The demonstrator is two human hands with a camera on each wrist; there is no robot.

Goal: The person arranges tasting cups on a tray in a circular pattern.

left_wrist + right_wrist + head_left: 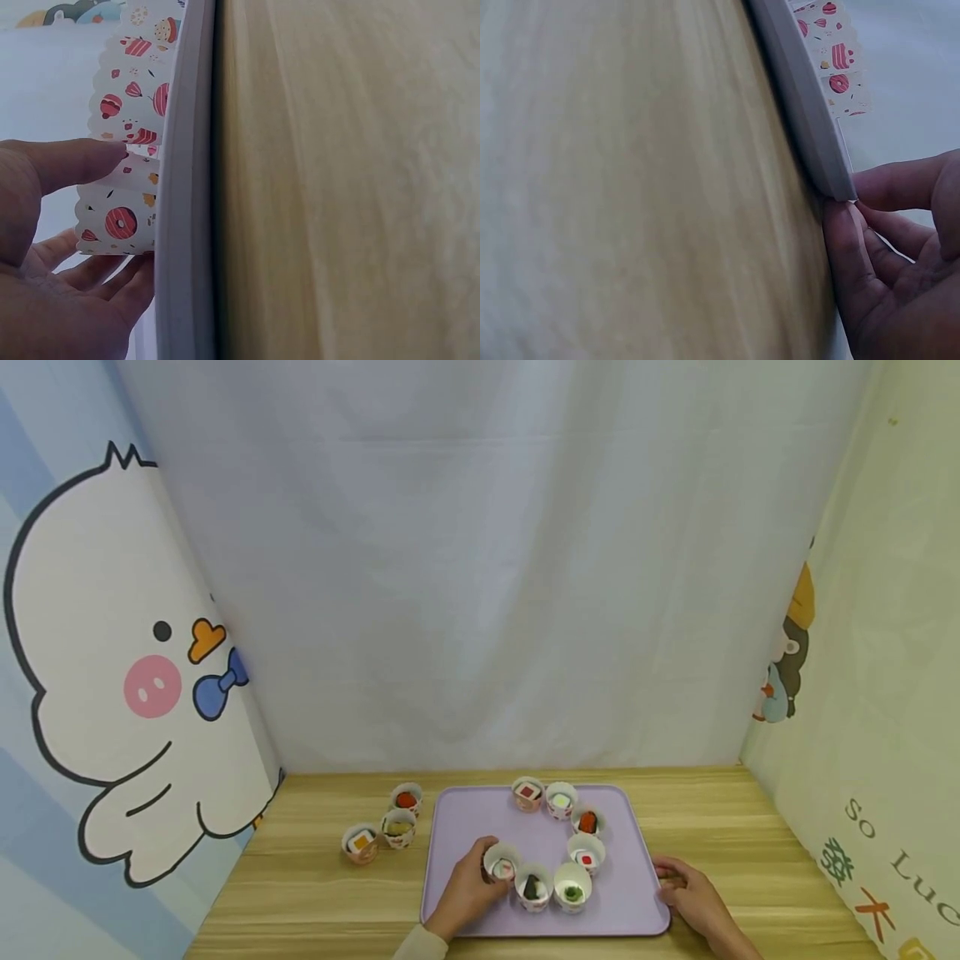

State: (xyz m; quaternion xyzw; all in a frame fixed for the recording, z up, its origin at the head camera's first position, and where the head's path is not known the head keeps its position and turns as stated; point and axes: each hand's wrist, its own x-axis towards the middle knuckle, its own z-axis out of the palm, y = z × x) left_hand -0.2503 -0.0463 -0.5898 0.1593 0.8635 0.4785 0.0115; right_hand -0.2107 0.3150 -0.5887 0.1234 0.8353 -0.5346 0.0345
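My left hand (471,887) grips a scalloped paper baking cup (501,860) on the left of the lilac tray (480,810), thumb on one side and fingers on the other. In the left wrist view that cup (120,214) shows a printed doughnut pattern. Beside it stand a cup with a dark piece (533,893) and one with a green piece (572,893). My right hand (693,893) pinches the tray's rim near its front right corner, as the right wrist view also shows. Small sushi-like pieces sit in the cups.
More filled cups curve up the tray's right side to a cup (528,793) at the back. Left of the tray, on the wooden table (300,893), stand three cups, one with an orange-topped piece (361,843). A pale curtain (480,610) hangs behind the table, with printed cloths at both sides.
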